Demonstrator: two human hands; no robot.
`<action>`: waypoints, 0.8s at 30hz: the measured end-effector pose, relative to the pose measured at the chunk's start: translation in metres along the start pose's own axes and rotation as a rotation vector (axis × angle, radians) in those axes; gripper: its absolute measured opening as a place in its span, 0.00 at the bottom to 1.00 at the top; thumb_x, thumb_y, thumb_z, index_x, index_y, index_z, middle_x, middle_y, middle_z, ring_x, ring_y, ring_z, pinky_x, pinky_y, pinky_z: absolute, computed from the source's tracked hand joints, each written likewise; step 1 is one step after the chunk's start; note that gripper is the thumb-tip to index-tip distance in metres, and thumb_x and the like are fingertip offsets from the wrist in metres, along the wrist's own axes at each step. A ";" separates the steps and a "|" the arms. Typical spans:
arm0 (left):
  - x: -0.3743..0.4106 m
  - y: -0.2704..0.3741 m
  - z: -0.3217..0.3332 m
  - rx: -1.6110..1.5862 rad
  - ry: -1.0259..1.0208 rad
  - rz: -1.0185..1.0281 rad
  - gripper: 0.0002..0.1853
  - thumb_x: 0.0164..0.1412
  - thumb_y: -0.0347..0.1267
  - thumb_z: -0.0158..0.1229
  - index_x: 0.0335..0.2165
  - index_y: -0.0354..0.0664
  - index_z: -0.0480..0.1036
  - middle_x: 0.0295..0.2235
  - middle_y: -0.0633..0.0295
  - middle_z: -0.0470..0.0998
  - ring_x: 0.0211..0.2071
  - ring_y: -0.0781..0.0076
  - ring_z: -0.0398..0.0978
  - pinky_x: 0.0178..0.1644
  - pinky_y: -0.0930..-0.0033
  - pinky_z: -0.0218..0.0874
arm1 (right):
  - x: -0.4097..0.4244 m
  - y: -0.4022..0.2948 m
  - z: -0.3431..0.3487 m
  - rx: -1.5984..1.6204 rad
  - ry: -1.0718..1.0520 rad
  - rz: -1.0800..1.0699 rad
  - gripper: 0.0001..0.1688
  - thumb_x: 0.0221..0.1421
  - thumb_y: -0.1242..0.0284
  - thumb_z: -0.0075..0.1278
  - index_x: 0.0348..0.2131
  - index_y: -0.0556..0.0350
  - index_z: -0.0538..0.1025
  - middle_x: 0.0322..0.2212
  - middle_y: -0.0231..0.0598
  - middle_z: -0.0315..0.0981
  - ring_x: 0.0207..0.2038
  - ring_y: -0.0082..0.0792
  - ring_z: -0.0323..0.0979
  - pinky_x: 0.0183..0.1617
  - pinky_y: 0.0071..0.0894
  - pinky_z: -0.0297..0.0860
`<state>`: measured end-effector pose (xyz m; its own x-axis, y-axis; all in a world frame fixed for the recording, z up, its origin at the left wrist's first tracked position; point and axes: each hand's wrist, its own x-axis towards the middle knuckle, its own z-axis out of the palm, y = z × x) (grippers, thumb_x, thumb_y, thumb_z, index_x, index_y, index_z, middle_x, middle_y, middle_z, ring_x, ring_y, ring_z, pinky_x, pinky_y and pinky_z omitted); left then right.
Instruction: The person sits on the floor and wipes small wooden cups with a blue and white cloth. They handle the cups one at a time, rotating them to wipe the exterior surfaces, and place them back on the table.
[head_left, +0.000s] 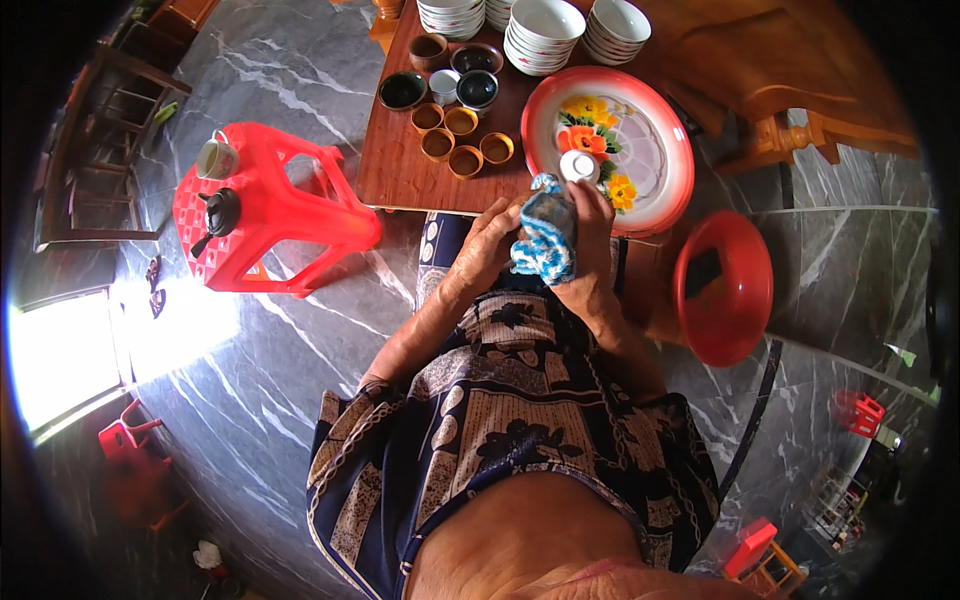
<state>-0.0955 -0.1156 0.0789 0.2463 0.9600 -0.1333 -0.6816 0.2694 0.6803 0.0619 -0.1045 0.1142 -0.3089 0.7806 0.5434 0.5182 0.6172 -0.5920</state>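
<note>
A crumpled blue-and-white cloth (546, 232) is bunched between my two hands at the table's front edge. My left hand (484, 244) grips its left side, with fingers curled inward. On the other side, my right hand (592, 240) holds the cloth from behind, partly covered by it. Whether something is wrapped inside cannot be seen. Just beyond my right fingertips, a small white cup (580, 166) appears upside down over the near part of a flower-patterned enamel tray (534, 124); whether the fingers touch it is unclear.
Small brown cups (466, 161), dark bowls (403, 91) and a white cup (444, 86) stand on the wooden table (386, 172). Stacked white bowls (536, 52) are behind. To the left, a red plastic stool (259, 217) bears a teapot (222, 211) and mug (217, 159). A red basin (739, 300) is right.
</note>
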 end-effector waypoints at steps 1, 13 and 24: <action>0.001 -0.001 0.000 -0.009 0.003 0.002 0.28 0.62 0.41 0.51 0.52 0.31 0.62 0.45 0.58 0.71 0.45 0.71 0.69 0.50 0.70 0.61 | -0.002 0.001 0.002 0.013 0.048 0.039 0.43 0.42 0.68 0.63 0.53 0.63 0.60 0.50 0.57 0.59 0.54 0.57 0.57 0.57 0.49 0.57; -0.009 0.028 0.016 0.318 -0.138 0.020 0.39 0.58 0.45 0.59 0.58 0.40 0.50 0.35 0.57 0.71 0.31 0.74 0.71 0.30 0.77 0.65 | -0.027 0.029 -0.004 0.442 -0.057 0.325 0.22 0.50 0.79 0.55 0.46 0.58 0.69 0.35 0.39 0.71 0.37 0.33 0.71 0.42 0.31 0.68; -0.013 0.035 0.011 0.704 -0.235 0.151 0.44 0.51 0.42 0.67 0.59 0.39 0.52 0.50 0.47 0.67 0.51 0.59 0.68 0.51 0.63 0.63 | -0.047 0.053 -0.002 0.528 -0.030 0.317 0.29 0.39 0.73 0.66 0.43 0.55 0.73 0.40 0.39 0.72 0.43 0.39 0.69 0.48 0.35 0.67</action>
<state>-0.1152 -0.1192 0.1121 0.3797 0.9196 0.1010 -0.1379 -0.0517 0.9891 0.1052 -0.1090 0.0580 -0.2306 0.9317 0.2807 0.1256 0.3146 -0.9409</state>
